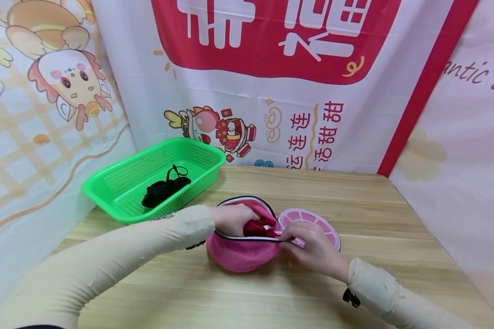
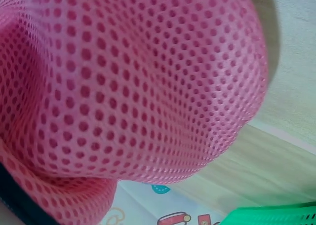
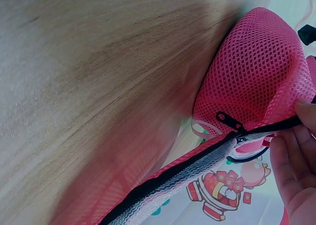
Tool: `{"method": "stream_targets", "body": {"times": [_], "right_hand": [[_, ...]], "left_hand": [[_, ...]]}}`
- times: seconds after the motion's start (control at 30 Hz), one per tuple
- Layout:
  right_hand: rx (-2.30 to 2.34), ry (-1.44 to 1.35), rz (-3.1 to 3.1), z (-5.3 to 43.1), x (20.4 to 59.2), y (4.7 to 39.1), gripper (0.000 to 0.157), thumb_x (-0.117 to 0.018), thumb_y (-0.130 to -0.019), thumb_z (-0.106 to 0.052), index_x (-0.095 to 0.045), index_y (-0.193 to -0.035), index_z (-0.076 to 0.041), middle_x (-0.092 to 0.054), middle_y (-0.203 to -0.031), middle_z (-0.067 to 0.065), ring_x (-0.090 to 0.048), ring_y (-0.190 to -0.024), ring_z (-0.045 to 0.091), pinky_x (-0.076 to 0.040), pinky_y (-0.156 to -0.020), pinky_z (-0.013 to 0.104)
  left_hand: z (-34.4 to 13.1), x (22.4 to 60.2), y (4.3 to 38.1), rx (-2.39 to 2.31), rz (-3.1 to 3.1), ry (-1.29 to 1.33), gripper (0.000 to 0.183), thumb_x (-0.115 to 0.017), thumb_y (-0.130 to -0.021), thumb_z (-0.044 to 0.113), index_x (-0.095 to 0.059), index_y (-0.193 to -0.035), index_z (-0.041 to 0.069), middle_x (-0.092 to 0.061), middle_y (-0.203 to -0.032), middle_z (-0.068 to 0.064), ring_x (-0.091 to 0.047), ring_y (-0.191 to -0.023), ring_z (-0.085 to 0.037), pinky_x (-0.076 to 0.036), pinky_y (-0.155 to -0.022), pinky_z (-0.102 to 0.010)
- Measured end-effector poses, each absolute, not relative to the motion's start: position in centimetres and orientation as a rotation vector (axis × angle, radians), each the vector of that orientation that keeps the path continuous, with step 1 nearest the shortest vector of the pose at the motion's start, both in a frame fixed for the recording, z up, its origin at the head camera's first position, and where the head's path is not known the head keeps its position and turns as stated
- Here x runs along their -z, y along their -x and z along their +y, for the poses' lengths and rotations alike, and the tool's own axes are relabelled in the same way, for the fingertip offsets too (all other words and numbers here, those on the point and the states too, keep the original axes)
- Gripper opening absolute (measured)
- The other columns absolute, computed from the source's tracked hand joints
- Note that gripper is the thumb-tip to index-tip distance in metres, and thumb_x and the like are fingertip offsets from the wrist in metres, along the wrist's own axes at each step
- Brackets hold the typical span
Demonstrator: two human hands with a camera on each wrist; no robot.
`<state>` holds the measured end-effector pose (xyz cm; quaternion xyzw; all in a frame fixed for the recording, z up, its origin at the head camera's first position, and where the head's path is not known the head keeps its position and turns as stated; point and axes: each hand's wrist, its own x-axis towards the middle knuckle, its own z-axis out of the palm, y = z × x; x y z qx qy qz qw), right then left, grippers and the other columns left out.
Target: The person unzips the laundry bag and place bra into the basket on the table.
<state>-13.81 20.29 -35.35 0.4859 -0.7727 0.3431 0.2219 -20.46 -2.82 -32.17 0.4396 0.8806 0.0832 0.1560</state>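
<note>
A pink mesh bag (image 1: 243, 256) with a dark-edged zip rim stands on the table, its mouth unzipped. Its round lid (image 1: 302, 215), printed like a citrus slice, lies folded back to the right. The left hand (image 1: 235, 219) reaches down into the bag; its fingertips are hidden, so what they hold cannot be made out. Dark red cloth-like material (image 1: 253, 229) shows inside. With thumb and fingers, the right hand (image 1: 313, 249) pinches the bag's rim near the lid. In the right wrist view a black zip pull (image 3: 229, 121) hangs beside that hand. Mesh fills most of the left wrist view.
A green plastic basket (image 1: 127, 165) stands at the back left with a black strapped item (image 1: 164, 191) in it. Printed cloth walls (image 1: 238, 91) enclose the wooden table (image 1: 374, 210) at the back and both sides.
</note>
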Motion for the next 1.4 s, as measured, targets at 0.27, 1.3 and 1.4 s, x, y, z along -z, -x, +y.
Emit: {"method": "stream_targets", "body": {"times": [0.27, 1.3, 1.4], "right_hand": [[-0.949, -1.351, -2.123, 20.2, 35.5, 14.0, 0.025, -0.074, -0.067, 0.003, -0.064, -0.083, -0.011, -0.061, -0.082, -0.007, -0.057, -0.078, 0.007, -0.046, -0.073, 0.017], [-0.976, -1.322, -2.154, 20.5, 35.6, 13.8, 0.022, -0.073, -0.07, 0.0, -0.064, -0.085, -0.013, -0.062, -0.083, -0.008, -0.057, -0.078, 0.007, -0.046, -0.073, 0.017], [-0.988, -1.305, -2.179, 20.5, 35.6, 13.6, 0.023, -0.074, -0.07, -0.001, -0.064, -0.086, -0.015, -0.062, -0.083, -0.009, -0.057, -0.078, 0.007, -0.047, -0.073, 0.018]], "left_hand": [[-2.6, 33.1, 20.9, -0.139, 2.515, -1.249, 0.052, -0.072, -0.071, 0.036, -0.049, -0.115, 0.019, -0.055, -0.099, 0.01, -0.05, -0.09, -0.004, -0.041, -0.081, -0.022], [-2.4, 33.0, 21.4, -0.23, 2.688, -1.627, 0.022, -0.066, -0.071, 0.009, -0.066, -0.067, 0.03, -0.054, -0.062, 0.023, -0.049, -0.058, 0.001, -0.043, -0.054, -0.019], [-2.7, 32.4, 21.4, -0.282, 2.642, -1.689, 0.018, -0.067, -0.074, 0.011, -0.07, -0.075, 0.029, -0.057, -0.073, 0.023, -0.051, -0.069, 0.004, -0.044, -0.063, -0.016]]}}
